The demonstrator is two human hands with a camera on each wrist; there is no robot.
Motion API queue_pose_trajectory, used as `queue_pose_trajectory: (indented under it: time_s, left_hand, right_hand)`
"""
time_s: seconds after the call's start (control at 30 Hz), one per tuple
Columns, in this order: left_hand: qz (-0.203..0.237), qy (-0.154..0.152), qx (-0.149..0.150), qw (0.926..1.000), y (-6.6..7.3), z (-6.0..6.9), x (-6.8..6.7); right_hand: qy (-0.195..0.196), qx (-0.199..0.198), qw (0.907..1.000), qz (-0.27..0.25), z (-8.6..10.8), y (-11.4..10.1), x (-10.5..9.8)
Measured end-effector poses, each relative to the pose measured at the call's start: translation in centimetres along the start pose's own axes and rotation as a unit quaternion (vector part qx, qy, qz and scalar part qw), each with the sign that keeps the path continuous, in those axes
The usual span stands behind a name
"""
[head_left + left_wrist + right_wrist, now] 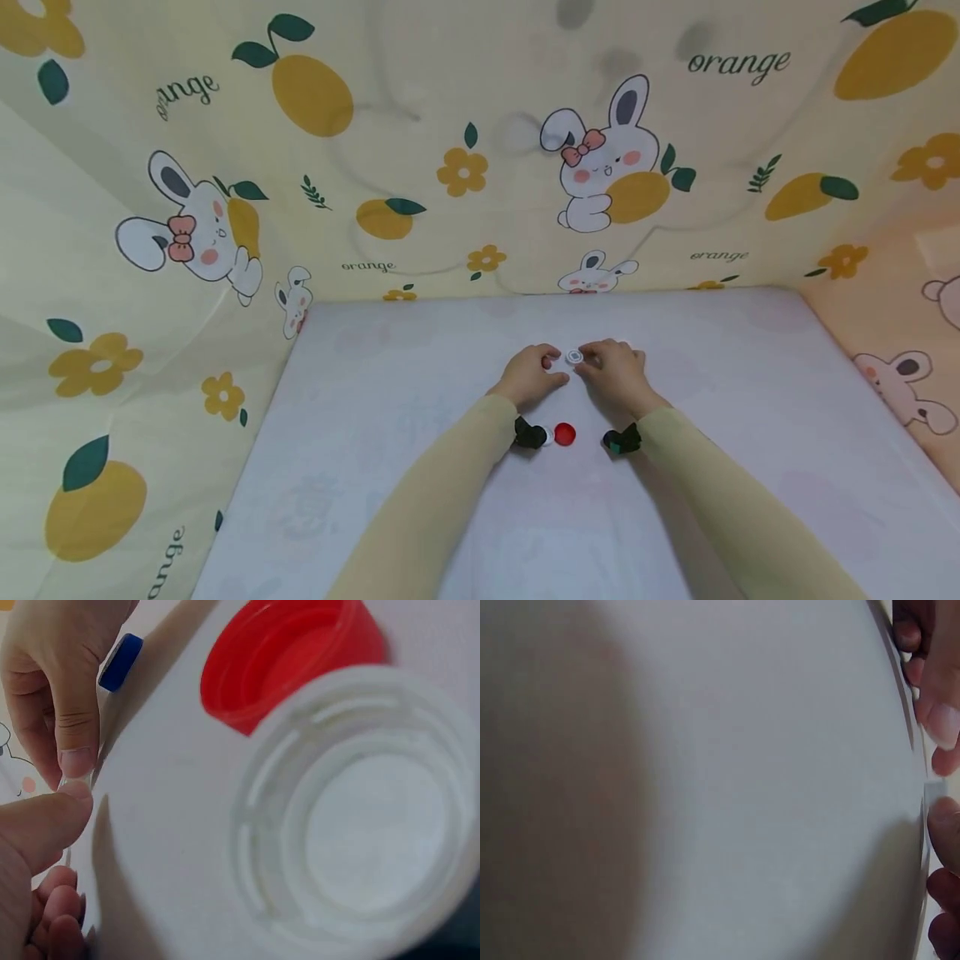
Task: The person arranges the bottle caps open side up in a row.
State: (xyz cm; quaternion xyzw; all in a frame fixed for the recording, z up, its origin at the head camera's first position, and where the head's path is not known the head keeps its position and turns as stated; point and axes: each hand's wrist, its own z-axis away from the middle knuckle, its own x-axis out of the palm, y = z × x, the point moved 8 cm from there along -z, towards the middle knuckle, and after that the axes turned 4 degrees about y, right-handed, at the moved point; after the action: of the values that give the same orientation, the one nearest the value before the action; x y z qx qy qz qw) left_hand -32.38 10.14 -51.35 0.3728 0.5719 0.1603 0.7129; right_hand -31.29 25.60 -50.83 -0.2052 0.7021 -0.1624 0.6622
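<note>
In the head view, the fingers of the right hand (617, 375) pinch a small round white cap (574, 357) by its right side. Just left of it is the left hand (531, 375), thumb and forefinger curved apart with a small gap to the cap. The right wrist view has the cap's pale edge (934, 792) at the thumb of the right hand (946, 862), and the left hand (937, 682) above. In the left wrist view the two thumbs come close together, hiding most of the cap; the left hand (37, 832) is below the right hand (64, 667).
A red cap (565, 434) lies between the wrists, beside another white cap (549, 436) partly covered by the left wrist camera. A blue cap (121, 663) is near the right hand in the left wrist view. Behind the white table (375, 358) hangs a patterned cloth (420, 83).
</note>
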Motion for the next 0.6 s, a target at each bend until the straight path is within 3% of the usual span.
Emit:
queue_pose_trajectory:
  time_s: [0.37, 0.6]
  left_hand:
    - [-0.018, 0.019, 0.016, 0.9995, 0.1, -0.6, 0.6]
    - [0.000, 0.003, 0.029, 0.9996, 0.1, -0.3, 0.2]
  right_hand:
    - [-0.010, -0.022, 0.9996, 0.013, 0.5, -1.1, 0.6]
    - [-0.027, -0.030, 0.9992, -0.006, 0.9, -1.5, 0.9]
